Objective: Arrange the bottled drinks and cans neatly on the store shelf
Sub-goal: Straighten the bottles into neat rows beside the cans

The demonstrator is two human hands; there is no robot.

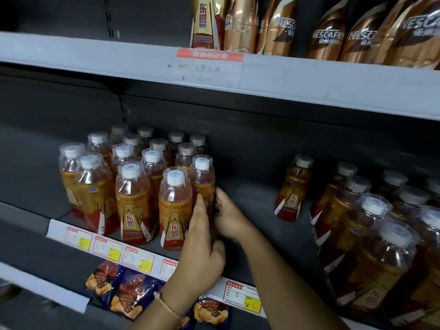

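Observation:
A group of several orange drink bottles with white caps stands on the left of the middle shelf (pixel 250 206). My left hand (pixel 200 246) lies with straight fingers against the right side of the front-right bottle (pixel 175 208). Just right of it, my right hand (pixel 229 219) curls its fingers round the right side of the bottle behind (pixel 202 179). The fingertips are partly hidden in shadow. One lone bottle (pixel 294 189) stands apart to the right. A second cluster of the same bottles (pixel 371 225) fills the far right.
A wide bare stretch of shelf separates the two groups. Tall gold coffee bottles (pixel 331 32) line the upper shelf. Price tags (pixel 107 247) run along the shelf's front edge. Snack packets (pixel 128 294) hang on the shelf below.

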